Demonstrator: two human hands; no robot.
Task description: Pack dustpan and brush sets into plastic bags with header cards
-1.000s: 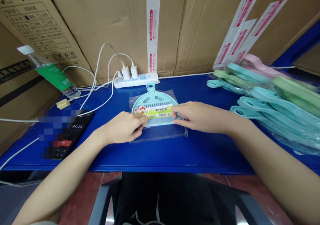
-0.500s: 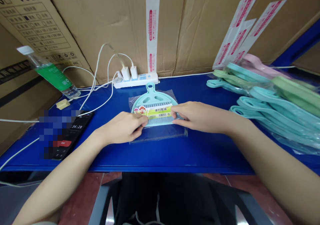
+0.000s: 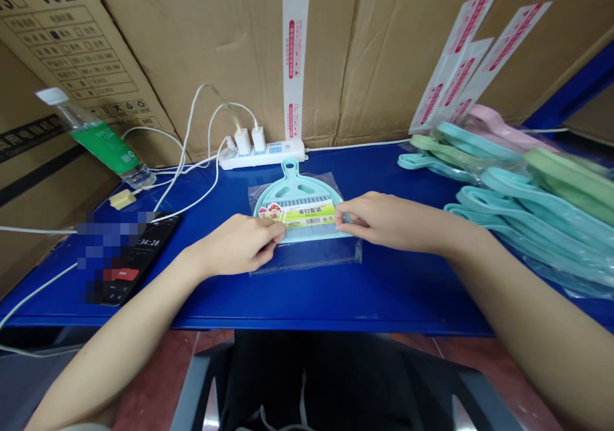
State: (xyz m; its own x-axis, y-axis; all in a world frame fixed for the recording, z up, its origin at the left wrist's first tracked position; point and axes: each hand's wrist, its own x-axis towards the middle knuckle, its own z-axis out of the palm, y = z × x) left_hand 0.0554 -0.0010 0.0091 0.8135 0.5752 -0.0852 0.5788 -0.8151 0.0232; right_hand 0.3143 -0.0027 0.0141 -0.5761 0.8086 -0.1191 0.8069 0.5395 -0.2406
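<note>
A light-blue dustpan and brush set (image 3: 297, 190) lies flat on the blue table, its round handle loop pointing away from me. Clear plastic wrapping (image 3: 311, 256) surrounds it and spreads past its near edge. Across its middle is a yellow-green label (image 3: 307, 213) with red mushrooms. My left hand (image 3: 249, 242) rests at the label's lower left, fingers curled together on the wrapping. At the label's right end is my right hand (image 3: 364, 219), thumb and forefinger pinched on the edge of the wrapping.
Wrapped blue, green and pink dustpans (image 3: 537, 194) are piled at the right. A white power strip (image 3: 263, 155) with cables stands behind the set. To the left are a bottle (image 3: 103, 143), a phone (image 3: 139, 252) and a small yellowish block (image 3: 123, 199). Cardboard (image 3: 230, 34) rises behind.
My right hand has shifted very slightly right along the label's end, and its fingers have drawn closer together. My left hand stays in place on the wrapping.
</note>
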